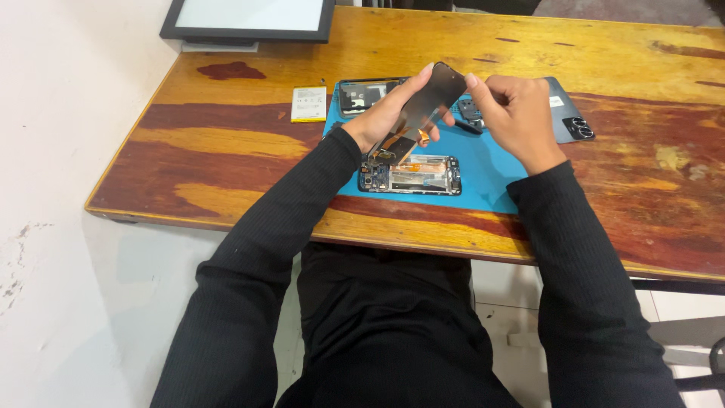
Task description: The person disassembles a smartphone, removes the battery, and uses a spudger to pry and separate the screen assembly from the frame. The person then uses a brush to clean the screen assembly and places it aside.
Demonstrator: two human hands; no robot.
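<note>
Black sleeves fill the lower frame, reaching up to a blue mat (483, 170) on the wooden surface (249, 143). At centre, the left hand (385, 113) cradles a dark phone screen panel (427, 102), tilted up, its lower end near the opened phone body (411, 175) lying on the mat. The right hand (517, 113) pinches the panel's upper edge with its fingertips. A second opened phone (361, 94) lies behind the left hand, a pale battery (309, 103) to its left, a grey back cover (570, 121) at right, and a dark-framed tablet (249, 19) at upper left.
</note>
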